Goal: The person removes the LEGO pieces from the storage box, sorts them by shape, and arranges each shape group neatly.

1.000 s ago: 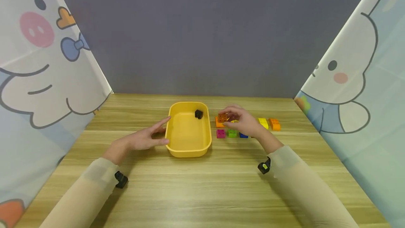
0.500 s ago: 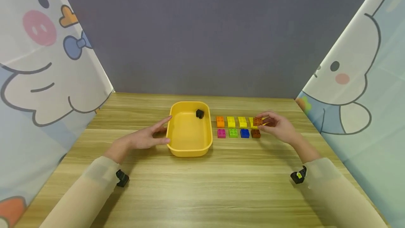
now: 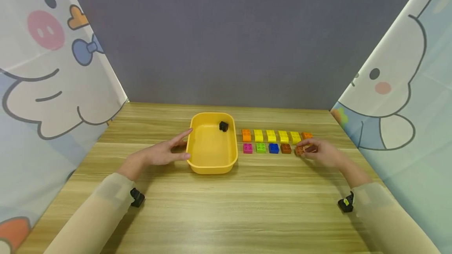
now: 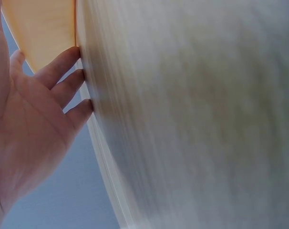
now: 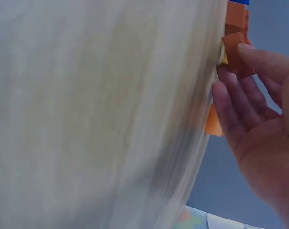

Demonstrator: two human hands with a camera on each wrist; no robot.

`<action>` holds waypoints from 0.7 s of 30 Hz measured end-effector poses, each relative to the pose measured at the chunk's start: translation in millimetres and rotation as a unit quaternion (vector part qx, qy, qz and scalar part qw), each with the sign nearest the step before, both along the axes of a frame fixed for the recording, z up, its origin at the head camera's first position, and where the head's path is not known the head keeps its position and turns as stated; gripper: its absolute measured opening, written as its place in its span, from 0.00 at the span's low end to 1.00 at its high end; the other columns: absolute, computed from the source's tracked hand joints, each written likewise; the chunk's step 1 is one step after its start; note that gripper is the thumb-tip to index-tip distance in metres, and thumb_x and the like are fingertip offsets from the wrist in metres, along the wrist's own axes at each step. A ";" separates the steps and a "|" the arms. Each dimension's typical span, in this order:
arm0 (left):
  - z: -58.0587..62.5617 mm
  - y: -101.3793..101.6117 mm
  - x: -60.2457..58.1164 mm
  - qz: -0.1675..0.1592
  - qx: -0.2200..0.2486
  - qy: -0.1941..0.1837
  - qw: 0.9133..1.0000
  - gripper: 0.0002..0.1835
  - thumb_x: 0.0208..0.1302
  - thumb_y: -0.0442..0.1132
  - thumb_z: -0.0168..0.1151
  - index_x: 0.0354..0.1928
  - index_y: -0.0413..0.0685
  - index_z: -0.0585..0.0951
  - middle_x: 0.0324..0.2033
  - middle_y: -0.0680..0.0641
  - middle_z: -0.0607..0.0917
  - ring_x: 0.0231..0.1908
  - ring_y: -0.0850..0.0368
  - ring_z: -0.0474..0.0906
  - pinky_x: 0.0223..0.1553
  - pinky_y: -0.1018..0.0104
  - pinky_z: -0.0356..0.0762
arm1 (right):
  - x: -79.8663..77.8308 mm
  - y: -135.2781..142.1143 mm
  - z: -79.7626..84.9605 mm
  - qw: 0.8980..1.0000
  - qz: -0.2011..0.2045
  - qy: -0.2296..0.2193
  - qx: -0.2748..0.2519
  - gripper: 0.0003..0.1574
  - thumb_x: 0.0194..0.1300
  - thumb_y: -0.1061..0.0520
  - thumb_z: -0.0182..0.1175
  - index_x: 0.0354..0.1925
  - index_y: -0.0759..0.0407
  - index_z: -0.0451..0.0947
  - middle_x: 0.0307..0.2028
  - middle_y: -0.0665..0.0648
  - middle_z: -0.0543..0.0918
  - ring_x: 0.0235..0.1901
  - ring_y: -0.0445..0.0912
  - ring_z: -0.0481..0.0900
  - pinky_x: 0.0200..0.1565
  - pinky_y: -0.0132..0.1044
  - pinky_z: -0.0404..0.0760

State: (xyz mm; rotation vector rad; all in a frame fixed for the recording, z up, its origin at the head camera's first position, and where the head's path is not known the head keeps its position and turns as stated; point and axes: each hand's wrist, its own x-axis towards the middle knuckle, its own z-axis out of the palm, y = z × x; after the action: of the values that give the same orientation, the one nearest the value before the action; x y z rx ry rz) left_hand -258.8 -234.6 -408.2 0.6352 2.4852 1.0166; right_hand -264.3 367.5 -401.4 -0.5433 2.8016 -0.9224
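My right hand [image 3: 323, 153] pinches a brown toy brick [image 5: 236, 53] between thumb and fingers, low at the right end of the front row of bricks. Beside it in that row sits another brown brick [image 3: 286, 148]. My left hand [image 3: 159, 153] rests its spread fingers and thumb against the left side of a yellow plastic tub [image 3: 212, 169]. In the left wrist view its fingers [image 4: 63, 88] are nearly straight and hold nothing. A small black brick [image 3: 223, 126] lies inside the tub at the back right corner.
The front row also has pink [image 3: 248, 148], green [image 3: 260, 148] and blue [image 3: 273, 148] bricks. Behind it run an orange brick [image 3: 246, 135], several yellow bricks [image 3: 270, 136] and another orange brick [image 3: 307, 135], partly behind the right hand. A grey panel [image 3: 229, 42] stands at the table's back.
My right hand has carried the brown brick from near the tub rightward past the rows, then down to the front row's right end. The left hand stays at the tub.
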 end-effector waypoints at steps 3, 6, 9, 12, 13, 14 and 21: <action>-0.4 -0.6 -0.6 -0.001 -0.002 0.001 1.000 0.55 0.77 0.62 0.67 0.91 0.70 0.41 0.83 0.33 0.66 0.84 0.28 0.57 0.81 0.20 0.48 | -0.9 -1.0 -3.5 1.000 -0.004 0.000 0.015 0.22 0.77 0.58 0.69 0.65 0.63 0.83 0.56 0.66 0.88 0.51 0.54 0.88 0.47 0.36 0.86; -0.6 -1.2 -1.0 -0.004 -0.003 0.004 1.000 0.55 0.77 0.62 0.67 0.91 0.69 0.40 0.83 0.32 0.66 0.84 0.27 0.57 0.80 0.20 0.48 | -1.4 -2.4 -4.0 1.000 -0.009 0.000 0.021 0.22 0.78 0.57 0.68 0.65 0.62 0.82 0.56 0.66 0.88 0.52 0.55 0.88 0.48 0.41 0.86; -0.3 -1.1 -0.8 -0.004 -0.003 0.005 1.000 0.55 0.77 0.62 0.67 0.91 0.70 0.40 0.83 0.32 0.66 0.84 0.27 0.57 0.80 0.20 0.49 | -2.2 -3.6 -3.4 1.000 -0.011 -0.003 0.029 0.23 0.79 0.57 0.67 0.67 0.63 0.82 0.57 0.67 0.87 0.53 0.58 0.87 0.50 0.45 0.87; 0.2 -0.8 -0.5 -0.003 -0.003 0.004 1.000 0.55 0.77 0.61 0.67 0.91 0.71 0.40 0.83 0.33 0.66 0.84 0.28 0.57 0.81 0.20 0.48 | -2.9 -3.5 -3.9 0.999 -0.014 -0.007 0.036 0.23 0.80 0.58 0.66 0.68 0.63 0.81 0.58 0.67 0.87 0.54 0.59 0.87 0.52 0.50 0.87; 0.4 -0.6 -0.3 -0.003 -0.003 0.003 1.000 0.55 0.77 0.61 0.67 0.91 0.71 0.40 0.83 0.33 0.66 0.84 0.28 0.57 0.81 0.20 0.48 | -3.0 -3.4 -4.1 0.999 -0.013 -0.006 0.040 0.23 0.80 0.57 0.65 0.68 0.63 0.81 0.59 0.68 0.87 0.54 0.60 0.86 0.52 0.51 0.88; 0.6 -0.6 -0.2 -0.003 -0.003 0.004 1.000 0.55 0.77 0.61 0.67 0.91 0.71 0.40 0.83 0.33 0.66 0.84 0.28 0.57 0.81 0.20 0.48 | -3.1 -3.1 -4.3 0.999 -0.013 -0.005 0.042 0.24 0.80 0.57 0.65 0.69 0.63 0.81 0.59 0.68 0.86 0.54 0.60 0.86 0.52 0.53 0.88; 1.5 -0.1 0.5 -0.003 -0.004 0.003 1.000 0.55 0.78 0.62 0.66 0.91 0.72 0.40 0.83 0.32 0.65 0.84 0.28 0.57 0.81 0.20 0.48 | -3.4 -3.6 -4.3 0.999 -0.008 -0.001 0.044 0.24 0.80 0.57 0.65 0.69 0.65 0.80 0.59 0.69 0.86 0.54 0.62 0.87 0.53 0.55 0.88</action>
State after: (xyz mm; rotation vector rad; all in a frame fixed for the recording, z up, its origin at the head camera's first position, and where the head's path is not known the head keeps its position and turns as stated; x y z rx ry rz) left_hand -258.3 -234.7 -406.7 0.6429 2.4894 1.0036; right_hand -267.8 363.8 -405.7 -0.5083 2.8318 -0.7964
